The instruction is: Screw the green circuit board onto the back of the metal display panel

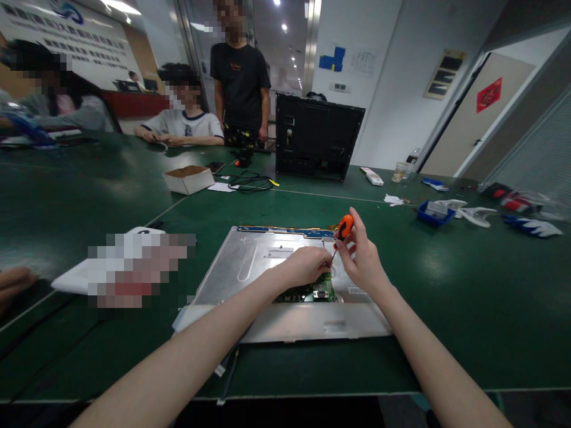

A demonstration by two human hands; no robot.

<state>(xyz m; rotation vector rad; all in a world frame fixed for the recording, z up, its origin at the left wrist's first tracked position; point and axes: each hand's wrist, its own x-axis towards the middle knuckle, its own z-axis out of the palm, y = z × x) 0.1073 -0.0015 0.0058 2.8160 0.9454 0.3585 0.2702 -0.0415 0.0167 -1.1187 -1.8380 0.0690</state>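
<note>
A flat silver metal panel (250,261) lies on the green table in front of me, with a green circuit board (314,293) set in its near half. My right hand (363,258) is closed round a small screwdriver with an orange handle (344,227), its tip pointing down at the board. My left hand (306,266) rests on the panel beside the tip, fingers curled together over the board; what they pinch is hidden.
A black monitor casing (317,138) stands upright at the back. A small cardboard box (189,178) and black cables (250,181) lie left of it. A blue tray (435,213), white parts and gloves sit at right. Three people are across the table at left.
</note>
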